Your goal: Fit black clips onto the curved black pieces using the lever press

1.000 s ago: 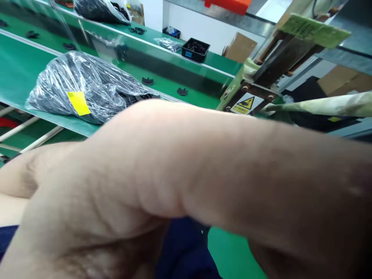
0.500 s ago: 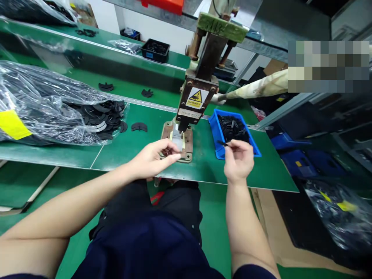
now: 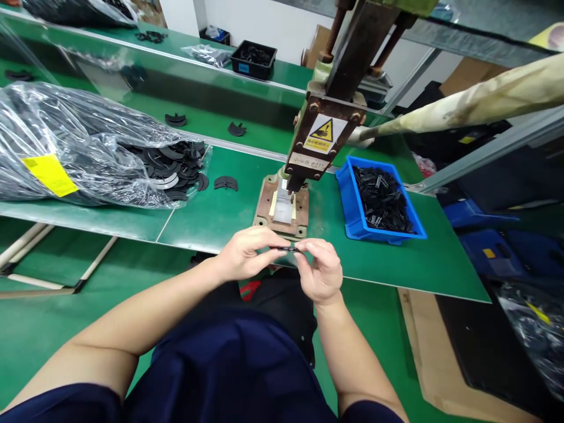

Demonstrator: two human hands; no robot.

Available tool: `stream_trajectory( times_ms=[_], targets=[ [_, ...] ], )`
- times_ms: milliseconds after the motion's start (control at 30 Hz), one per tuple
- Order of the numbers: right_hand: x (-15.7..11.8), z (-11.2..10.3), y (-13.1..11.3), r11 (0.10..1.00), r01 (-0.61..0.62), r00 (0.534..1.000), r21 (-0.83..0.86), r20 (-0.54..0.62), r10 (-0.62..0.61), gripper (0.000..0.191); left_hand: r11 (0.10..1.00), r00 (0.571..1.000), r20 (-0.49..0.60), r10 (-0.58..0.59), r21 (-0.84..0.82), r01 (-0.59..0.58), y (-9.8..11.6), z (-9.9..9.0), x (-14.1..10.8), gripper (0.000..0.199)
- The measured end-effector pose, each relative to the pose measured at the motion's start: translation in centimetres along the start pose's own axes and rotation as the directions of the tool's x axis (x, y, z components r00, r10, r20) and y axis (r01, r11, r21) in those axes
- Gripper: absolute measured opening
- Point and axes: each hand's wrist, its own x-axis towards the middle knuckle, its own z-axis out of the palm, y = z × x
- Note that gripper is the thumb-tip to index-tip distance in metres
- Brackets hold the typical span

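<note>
In front of the hand press, at the bench's front edge, my two hands meet. My left hand and my right hand pinch a small black plastic piece between thumbs and fingertips, one at each end. Fingers hide most of the piece, so its shape is unclear. Just beyond my hands is the press's base plate, with a metal fixture under the ram. To the right stands a blue bin full of small black parts.
On the left a clear plastic bag spills black curved parts. One curved part lies alone beside the press; two more sit behind the ledge. The press's wrapped lever reaches right. A black bin stands at the back.
My right hand has moved left from the blue bin with a small black piece and met my left hand. Both now grip the piece. The view has shifted slightly.
</note>
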Motion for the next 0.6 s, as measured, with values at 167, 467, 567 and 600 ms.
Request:
stream_trajectory(
  times_ms=[167,467,567,600],
  targets=[
    [-0.3,0.7,0.0,0.999,0.008,1.000,0.050,0.005,-0.008,0.058,0.994,0.994,-0.043,0.102,0.034,-0.101,-0.5,-0.1,-0.7,0.018],
    [0.7,0.6,-1.9,0.988,0.126,0.985,0.090,0.103,-0.135,0.057,0.500,0.779,0.494,-0.386,-0.597,0.627,-0.4,-0.3,-0.8,0.034],
    [0.6,0.2,-4.4,0.995,0.093,0.995,0.046,0.044,-0.095,0.049,0.478,0.771,0.518,-0.370,-0.606,0.636,-0.8,-0.7,-0.7,0.040],
    [0.5,0.3,-5.4,0.991,0.076,0.995,0.108,0.055,-0.083,0.042,0.514,0.791,0.473,-0.387,-0.602,0.611,-1.3,-0.8,-0.4,0.042]
  ],
)
